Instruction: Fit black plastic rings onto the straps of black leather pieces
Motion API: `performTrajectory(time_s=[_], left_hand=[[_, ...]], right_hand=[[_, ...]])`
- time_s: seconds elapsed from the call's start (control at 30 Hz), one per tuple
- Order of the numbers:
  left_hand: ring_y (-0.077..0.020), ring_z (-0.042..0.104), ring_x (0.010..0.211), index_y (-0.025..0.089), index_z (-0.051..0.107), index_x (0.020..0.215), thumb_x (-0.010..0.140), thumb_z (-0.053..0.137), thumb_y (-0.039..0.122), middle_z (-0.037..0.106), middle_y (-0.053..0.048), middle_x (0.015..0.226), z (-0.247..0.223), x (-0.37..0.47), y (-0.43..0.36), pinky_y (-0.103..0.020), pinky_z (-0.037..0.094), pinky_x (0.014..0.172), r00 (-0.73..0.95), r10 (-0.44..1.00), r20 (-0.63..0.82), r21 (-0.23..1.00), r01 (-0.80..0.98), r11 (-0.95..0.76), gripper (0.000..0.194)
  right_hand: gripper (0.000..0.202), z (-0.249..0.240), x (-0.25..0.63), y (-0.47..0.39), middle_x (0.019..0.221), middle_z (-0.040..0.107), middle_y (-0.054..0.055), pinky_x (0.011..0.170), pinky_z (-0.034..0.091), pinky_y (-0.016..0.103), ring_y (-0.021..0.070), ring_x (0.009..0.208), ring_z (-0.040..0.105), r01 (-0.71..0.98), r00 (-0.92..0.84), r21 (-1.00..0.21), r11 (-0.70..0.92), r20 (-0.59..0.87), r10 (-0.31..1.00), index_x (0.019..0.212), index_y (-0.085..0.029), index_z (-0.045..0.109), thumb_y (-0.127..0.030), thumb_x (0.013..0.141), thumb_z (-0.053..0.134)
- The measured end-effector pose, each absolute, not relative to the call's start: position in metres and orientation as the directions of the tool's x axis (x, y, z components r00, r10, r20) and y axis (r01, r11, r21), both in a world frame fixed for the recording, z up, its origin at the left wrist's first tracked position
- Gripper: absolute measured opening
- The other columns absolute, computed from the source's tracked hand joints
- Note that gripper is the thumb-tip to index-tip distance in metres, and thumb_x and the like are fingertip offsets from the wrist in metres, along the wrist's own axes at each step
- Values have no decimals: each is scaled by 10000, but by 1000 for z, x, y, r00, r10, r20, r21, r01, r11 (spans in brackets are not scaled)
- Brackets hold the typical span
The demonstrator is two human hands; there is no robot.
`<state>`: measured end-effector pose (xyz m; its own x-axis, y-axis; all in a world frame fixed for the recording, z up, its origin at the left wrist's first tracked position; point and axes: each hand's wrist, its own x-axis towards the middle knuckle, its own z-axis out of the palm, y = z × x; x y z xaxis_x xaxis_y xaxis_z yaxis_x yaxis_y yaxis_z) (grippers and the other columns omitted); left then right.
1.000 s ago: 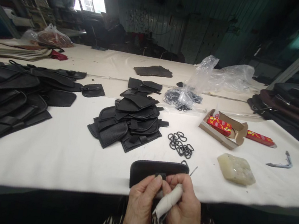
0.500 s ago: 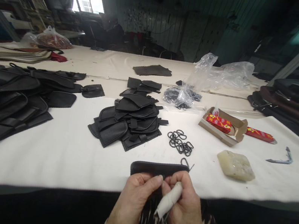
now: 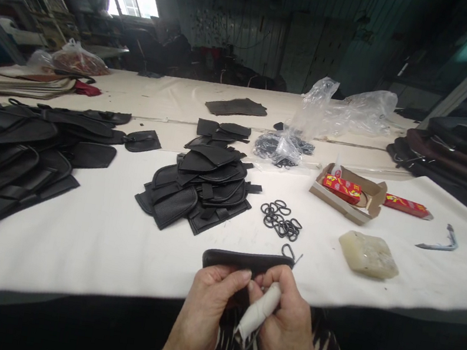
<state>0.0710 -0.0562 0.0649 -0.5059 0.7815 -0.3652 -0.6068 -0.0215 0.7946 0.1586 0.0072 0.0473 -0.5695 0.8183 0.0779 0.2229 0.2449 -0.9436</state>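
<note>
Thumb and fingers together, a worker's left hand [image 3: 205, 305] clamps a black leather-like piece [image 3: 241, 262] extending just beyond the fingertips; the right [image 3: 290, 322] grips a white-wrapped tool [image 3: 259, 311]. Close, steady pinching likely limits slipping.

Compared with a second ago, the left hand [image 3: 206, 299] angles in more from the left, and less of the black piece's [image 3: 246, 261] face shows above the fingers.
</note>
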Motion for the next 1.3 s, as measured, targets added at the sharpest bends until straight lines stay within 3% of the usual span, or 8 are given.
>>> performTrajectory(time_s=[0.2,0.33,0.57,0.93,1.3], left_hand=[[-162,621,634,92,721,820,771,623,245,703,-81,680,66,67,-56,-268,478,646,-504,764,-402,795,-606,18,188],[-167,624,561,70,699,710,719,666,248,696,-101,639,67,63,-56,-292,503,611,-434,741,-512,706,-705,75,181],[-158,625,504,61,689,643,669,694,195,684,-94,596,73,59,-57,-281,524,554,-365,722,-588,601,-794,88,137],[-145,622,544,78,698,676,706,694,248,685,-73,625,72,64,-56,-262,505,593,-437,731,-524,705,-704,84,172],[-145,620,587,86,696,672,747,666,285,693,-77,663,68,64,-58,-260,482,633,-442,739,-509,734,-671,104,215]], right_hand=[[134,52,170,12,777,621,4,545,447,211,124,613,571,153,-587,-934,323,177,790,745,-218,479,-288,845,535],[157,60,169,25,811,615,-9,537,456,193,109,623,577,23,-564,-980,197,150,812,732,-217,485,-299,836,568],[242,69,157,44,706,564,-43,530,368,202,92,590,464,-37,-586,-998,45,58,808,676,-208,426,-274,778,635],[218,69,159,41,725,556,-38,533,359,220,99,606,453,-34,-589,-998,47,58,806,692,-208,425,-276,807,597],[217,70,159,40,722,578,-26,502,381,215,94,566,458,-11,-561,-997,76,69,825,678,-200,445,-287,799,603]])
